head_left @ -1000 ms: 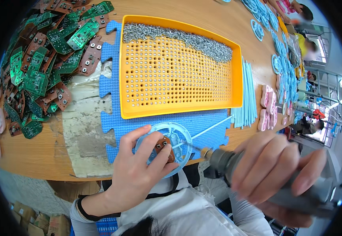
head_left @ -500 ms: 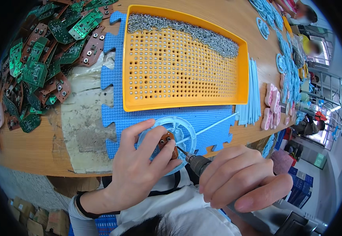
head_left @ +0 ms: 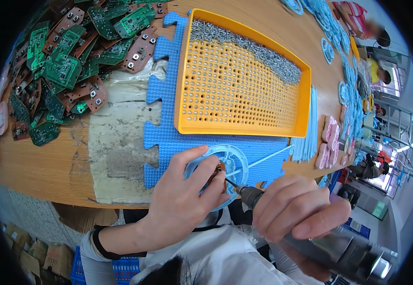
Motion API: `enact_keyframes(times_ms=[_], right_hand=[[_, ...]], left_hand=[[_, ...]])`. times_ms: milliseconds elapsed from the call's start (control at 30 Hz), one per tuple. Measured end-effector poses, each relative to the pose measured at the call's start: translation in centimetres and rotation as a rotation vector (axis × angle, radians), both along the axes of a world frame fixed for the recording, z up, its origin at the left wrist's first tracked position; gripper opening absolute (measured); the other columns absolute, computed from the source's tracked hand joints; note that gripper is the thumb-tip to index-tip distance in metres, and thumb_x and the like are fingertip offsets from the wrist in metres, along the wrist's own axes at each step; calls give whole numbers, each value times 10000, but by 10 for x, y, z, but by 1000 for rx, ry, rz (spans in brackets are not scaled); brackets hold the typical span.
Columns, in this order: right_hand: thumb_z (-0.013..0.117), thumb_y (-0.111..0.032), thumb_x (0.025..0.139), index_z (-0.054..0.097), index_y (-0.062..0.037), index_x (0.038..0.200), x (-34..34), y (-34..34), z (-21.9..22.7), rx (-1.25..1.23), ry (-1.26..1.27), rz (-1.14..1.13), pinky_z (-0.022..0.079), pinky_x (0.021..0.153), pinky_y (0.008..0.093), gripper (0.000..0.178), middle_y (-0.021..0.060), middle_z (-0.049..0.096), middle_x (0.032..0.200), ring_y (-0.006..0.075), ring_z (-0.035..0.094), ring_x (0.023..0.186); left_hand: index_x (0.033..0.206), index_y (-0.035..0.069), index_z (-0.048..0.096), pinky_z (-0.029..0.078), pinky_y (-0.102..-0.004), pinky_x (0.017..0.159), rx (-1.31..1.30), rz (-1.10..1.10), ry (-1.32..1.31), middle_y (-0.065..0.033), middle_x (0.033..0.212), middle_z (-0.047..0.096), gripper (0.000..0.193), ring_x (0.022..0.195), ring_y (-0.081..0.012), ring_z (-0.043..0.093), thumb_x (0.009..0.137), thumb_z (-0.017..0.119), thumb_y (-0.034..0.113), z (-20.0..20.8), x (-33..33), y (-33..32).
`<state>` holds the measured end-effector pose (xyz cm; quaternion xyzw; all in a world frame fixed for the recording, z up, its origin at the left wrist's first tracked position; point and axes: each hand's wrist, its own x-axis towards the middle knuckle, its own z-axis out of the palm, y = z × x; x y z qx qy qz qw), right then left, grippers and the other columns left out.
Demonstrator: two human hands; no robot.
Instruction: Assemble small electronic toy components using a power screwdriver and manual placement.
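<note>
My left hand [head_left: 180,197] is closed on a light blue round plastic housing [head_left: 241,156] at the near edge of the blue foam mat. Its fingers press a small brown circuit board [head_left: 221,167] down inside the housing and partly cover it. A thin light blue rod runs from the housing toward the upper right. My right hand [head_left: 299,209] is wrapped round a grey electric screwdriver [head_left: 251,195], which lies slantwise. The bit's tip points left and meets the board's right side beside my left fingers; the exact contact spot is too small to make out.
Beyond the housing, a yellow screw tray [head_left: 244,130] rests on the blue foam mat [head_left: 161,111], with loose screws heaped at its far side. Circuit boards [head_left: 61,71] are piled at left. Light blue rods [head_left: 306,128], pink parts [head_left: 329,135] and blue parts [head_left: 346,71] lie at right.
The whole view has shifted, so the tray, mat and boards appear farther right. Both hands keep their grip, and the screwdriver bit stays at the board.
</note>
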<state>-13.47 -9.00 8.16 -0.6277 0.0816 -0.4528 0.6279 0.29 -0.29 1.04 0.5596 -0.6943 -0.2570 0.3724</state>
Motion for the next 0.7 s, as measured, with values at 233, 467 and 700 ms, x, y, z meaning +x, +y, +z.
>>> enact_keyframes(times_ms=[233, 467, 700], right_hand=[[592, -61, 911, 469, 49, 905, -7, -20, 4, -75, 43, 180, 473, 415, 356, 165, 152, 536, 561, 246, 529, 438], [631, -535, 857, 476, -50, 1080, -6, -48, 28, -234, 93, -27, 491, 460, 251, 556, 38, 573, 638, 148, 572, 505], [509, -735, 822, 432, -41, 1209, 6, -78, -27, -199, -94, 73, 467, 538, 297, 798, 37, 532, 699, 162, 542, 598]], left_hand=[[969, 97, 662, 469, -426, 847, 14, 4, -11, -57, 1114, 566, 411, 1101, -348, 491, 611, 830, 209, 1, -1, -1], [933, 90, 680, 440, -426, 886, 36, 7, 26, -61, 1096, 571, 401, 1101, -335, 486, 599, 836, 247, 1, 1, -1], [908, 80, 706, 432, -422, 890, 45, 0, 10, -62, 1065, 581, 387, 1103, -320, 484, 615, 806, 312, 4, 1, -2]])
